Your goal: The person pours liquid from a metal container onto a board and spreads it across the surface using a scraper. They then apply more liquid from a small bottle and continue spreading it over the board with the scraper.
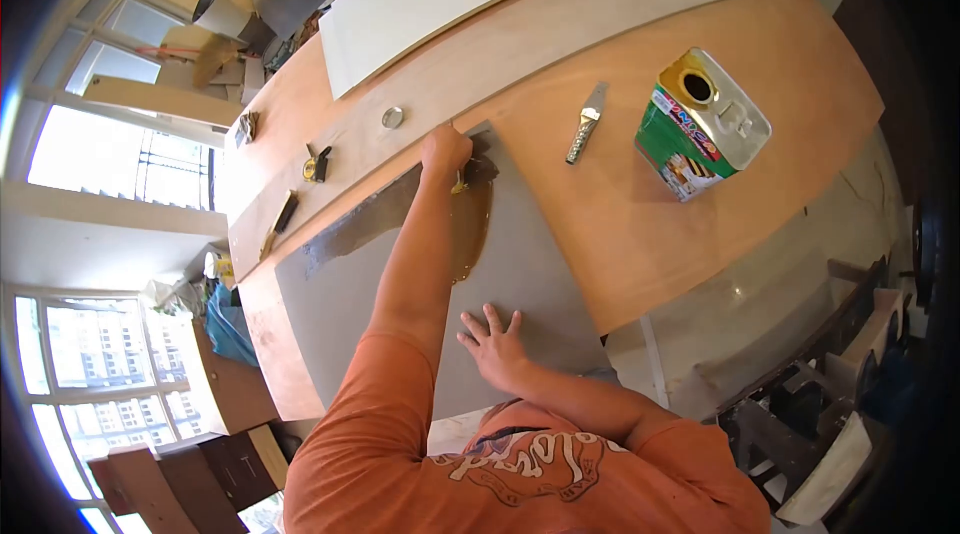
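My left hand [446, 150] is closed near the far edge of a grey sheet [530, 264]. What it grips is mostly hidden; a small yellowish bit shows just below the fingers. Wet amber-brown glue [468, 234] lies in a pool beside and below this hand, and a darker smeared band [355, 226] runs left across the sheet. My right hand [495, 349] rests flat on the sheet's near part, fingers spread, holding nothing.
An opened green-and-white can [690, 144] stands at the right, with a scraper [587, 124] left of it. On the long board [520, 44] lie a round lid [392, 118], a tape measure [316, 165] and a dark-handled tool [281, 218]. A white panel [420, 4] lies beyond.
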A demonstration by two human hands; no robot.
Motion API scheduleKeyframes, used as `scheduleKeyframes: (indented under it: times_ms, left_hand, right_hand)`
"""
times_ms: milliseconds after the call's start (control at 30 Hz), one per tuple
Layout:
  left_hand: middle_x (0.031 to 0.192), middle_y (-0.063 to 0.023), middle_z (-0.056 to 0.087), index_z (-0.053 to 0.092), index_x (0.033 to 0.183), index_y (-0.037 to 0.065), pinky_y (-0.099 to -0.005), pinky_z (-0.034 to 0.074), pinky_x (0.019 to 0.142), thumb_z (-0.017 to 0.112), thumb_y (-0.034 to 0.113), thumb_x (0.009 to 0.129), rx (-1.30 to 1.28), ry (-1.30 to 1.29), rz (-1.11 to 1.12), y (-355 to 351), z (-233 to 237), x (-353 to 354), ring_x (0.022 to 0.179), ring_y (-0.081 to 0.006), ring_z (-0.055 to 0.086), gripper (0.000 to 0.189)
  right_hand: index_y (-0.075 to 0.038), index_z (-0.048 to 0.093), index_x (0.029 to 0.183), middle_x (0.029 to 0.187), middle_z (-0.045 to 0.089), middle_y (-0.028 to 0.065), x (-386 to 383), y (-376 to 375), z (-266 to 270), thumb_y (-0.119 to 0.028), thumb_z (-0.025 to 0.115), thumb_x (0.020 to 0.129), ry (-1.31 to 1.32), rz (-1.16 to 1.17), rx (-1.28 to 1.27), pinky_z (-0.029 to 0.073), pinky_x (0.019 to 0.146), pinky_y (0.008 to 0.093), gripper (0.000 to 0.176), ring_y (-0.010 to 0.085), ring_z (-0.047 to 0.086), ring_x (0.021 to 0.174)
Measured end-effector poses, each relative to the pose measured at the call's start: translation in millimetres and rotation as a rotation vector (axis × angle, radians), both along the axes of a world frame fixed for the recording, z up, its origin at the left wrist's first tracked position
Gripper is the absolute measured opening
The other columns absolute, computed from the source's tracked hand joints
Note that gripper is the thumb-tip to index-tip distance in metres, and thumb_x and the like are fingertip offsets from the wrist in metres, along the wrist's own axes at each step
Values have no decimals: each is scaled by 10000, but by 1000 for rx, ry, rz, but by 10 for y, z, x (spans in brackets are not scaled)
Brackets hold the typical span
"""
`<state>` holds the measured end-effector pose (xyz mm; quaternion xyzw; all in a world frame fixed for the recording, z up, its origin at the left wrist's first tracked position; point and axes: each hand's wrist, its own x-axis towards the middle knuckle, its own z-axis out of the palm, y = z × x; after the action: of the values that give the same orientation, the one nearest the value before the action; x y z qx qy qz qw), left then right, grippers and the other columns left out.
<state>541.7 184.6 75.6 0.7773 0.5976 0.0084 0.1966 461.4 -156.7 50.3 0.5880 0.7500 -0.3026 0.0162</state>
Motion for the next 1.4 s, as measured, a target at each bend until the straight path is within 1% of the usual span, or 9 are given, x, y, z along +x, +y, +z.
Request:
scheduleKeyframes:
  times_ms: [233,333,500,700,833,967,1067,1267,1400]
  left_hand:
    - [876,-285,705,716,840,-78,-471,551,749,610,131,775,-38,44,-107,-200,166,508,879,-408,709,243]
    - [938,-299,699,719,905,-72,-471,557,759,608,144,785,54,46,-100,32,123,343,920,-426,699,271]
    - [1059,-299,682,714,1012,-41,-474,506,909,585,147,794,21,170,-182,-197,188,453,1070,-395,661,315]
    - [1033,-256,705,736,1020,26,-459,532,864,589,147,799,32,130,-135,-34,233,535,1016,-404,677,291]
    - [1031,-276,696,713,988,-29,-466,541,858,629,113,784,14,223,-212,-96,189,414,1015,-396,679,263]
    - [1042,-263,692,703,1038,3,-462,528,875,608,104,796,39,236,-462,-417,154,331,1015,-405,667,278]
    - [1061,-244,692,697,1067,28,-471,510,896,605,120,812,26,194,-483,-605,333,81,1034,-406,653,286]
    - [1083,-229,685,690,1084,51,-478,493,920,561,103,846,82,119,-266,-263,206,-172,1061,-394,637,276]
    - [1077,-189,688,691,1088,71,-470,500,916,557,90,833,119,125,-529,-396,59,-100,1058,-378,640,289]
  right_hand:
    - [-191,471,1480,1635,212,78,-34,-70,-145,-249,510,935,66,-48,108,262,998,808,549,464,203,1457]
    - [-188,464,1486,1635,212,80,-10,-45,-160,-259,506,936,57,-44,110,272,993,802,556,462,206,1455]
    - [-189,454,1493,1640,201,85,-19,-51,-173,-278,492,941,45,-31,111,281,985,802,560,460,210,1456]
    - [-186,459,1489,1645,192,87,12,-69,-186,-274,483,945,40,-9,129,275,987,805,552,462,215,1457]
    - [-184,464,1486,1643,198,83,-11,-71,-163,-267,483,945,54,-25,116,266,994,805,547,457,211,1462]
    - [-184,464,1486,1641,205,80,-39,-78,-197,-267,484,946,57,-42,117,260,999,805,546,457,198,1466]
    - [-189,439,1504,1648,190,80,-2,-74,-176,-290,468,958,37,-15,107,261,1013,789,555,441,194,1478]
    - [-178,469,1482,1636,209,96,-9,-66,-172,-267,494,944,47,-24,140,272,997,801,546,466,202,1461]
    - [-170,470,1479,1634,212,98,41,-100,-135,-250,505,935,54,-22,149,283,997,797,551,469,200,1461]
